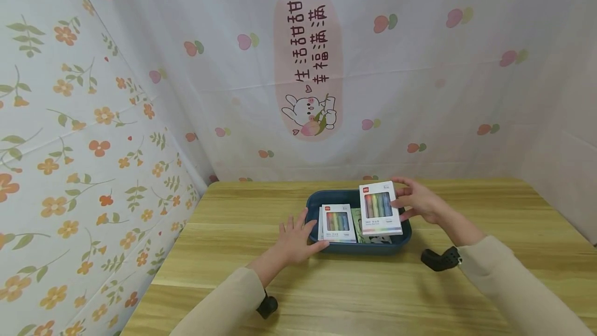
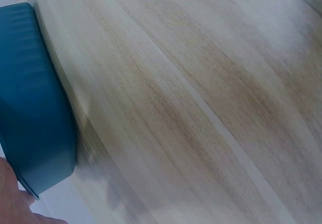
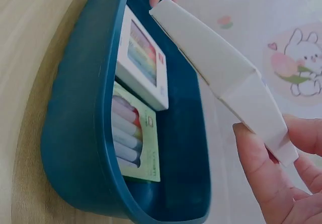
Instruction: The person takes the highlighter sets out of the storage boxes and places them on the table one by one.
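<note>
My right hand pinches a white windowed box of coloured markers by its right edge, above a blue bin. From the side, in the right wrist view, the held box is tilted, with thumb and fingers on opposite faces. At the bin's left end my left hand rests by the rim with fingers spread. Inside the bin leans a similar white marker box. Beside it stands a green box with thick pens behind its window, partly hidden by the held box in the head view.
The bin stands on a wood-grain table, close to its back edge. Behind the table hangs a white printed curtain, and a floral cloth covers the left side. Black wrist-worn devices show below the left wrist and right wrist.
</note>
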Tool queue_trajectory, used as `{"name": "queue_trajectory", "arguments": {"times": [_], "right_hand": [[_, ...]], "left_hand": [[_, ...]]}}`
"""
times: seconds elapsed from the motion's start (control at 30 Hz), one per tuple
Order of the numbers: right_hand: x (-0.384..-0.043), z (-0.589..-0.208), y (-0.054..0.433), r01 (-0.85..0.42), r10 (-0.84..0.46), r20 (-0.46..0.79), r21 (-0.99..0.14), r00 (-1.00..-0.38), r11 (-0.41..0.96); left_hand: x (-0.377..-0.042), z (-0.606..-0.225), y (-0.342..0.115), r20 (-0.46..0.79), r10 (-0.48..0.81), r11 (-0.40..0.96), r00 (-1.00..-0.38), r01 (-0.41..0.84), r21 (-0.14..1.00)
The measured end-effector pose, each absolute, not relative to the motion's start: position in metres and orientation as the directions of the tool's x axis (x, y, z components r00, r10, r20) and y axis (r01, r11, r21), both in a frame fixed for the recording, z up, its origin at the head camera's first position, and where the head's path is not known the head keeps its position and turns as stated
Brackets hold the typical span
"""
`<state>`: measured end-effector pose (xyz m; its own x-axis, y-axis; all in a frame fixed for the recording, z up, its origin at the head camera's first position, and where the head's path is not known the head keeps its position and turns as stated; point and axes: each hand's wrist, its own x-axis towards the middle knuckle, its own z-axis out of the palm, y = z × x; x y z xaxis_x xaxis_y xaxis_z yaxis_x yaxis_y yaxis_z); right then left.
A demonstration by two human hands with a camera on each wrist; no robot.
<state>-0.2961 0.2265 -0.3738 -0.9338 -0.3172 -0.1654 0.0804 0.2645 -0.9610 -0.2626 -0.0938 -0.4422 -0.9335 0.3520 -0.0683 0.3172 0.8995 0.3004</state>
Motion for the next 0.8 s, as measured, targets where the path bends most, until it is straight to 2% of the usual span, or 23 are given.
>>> {"name": "queue_trajectory", "arguments": {"times": [0.8], "right_hand": [[-0.241,-0.356,0.231,0.035,-0.398,-0.139,-0.965,-0.907,0.258]], "left_hand": [[-0.263,-0.442,-0.094,-0.093,0.348,0.904,-0.933,0.308,0.295]]}}
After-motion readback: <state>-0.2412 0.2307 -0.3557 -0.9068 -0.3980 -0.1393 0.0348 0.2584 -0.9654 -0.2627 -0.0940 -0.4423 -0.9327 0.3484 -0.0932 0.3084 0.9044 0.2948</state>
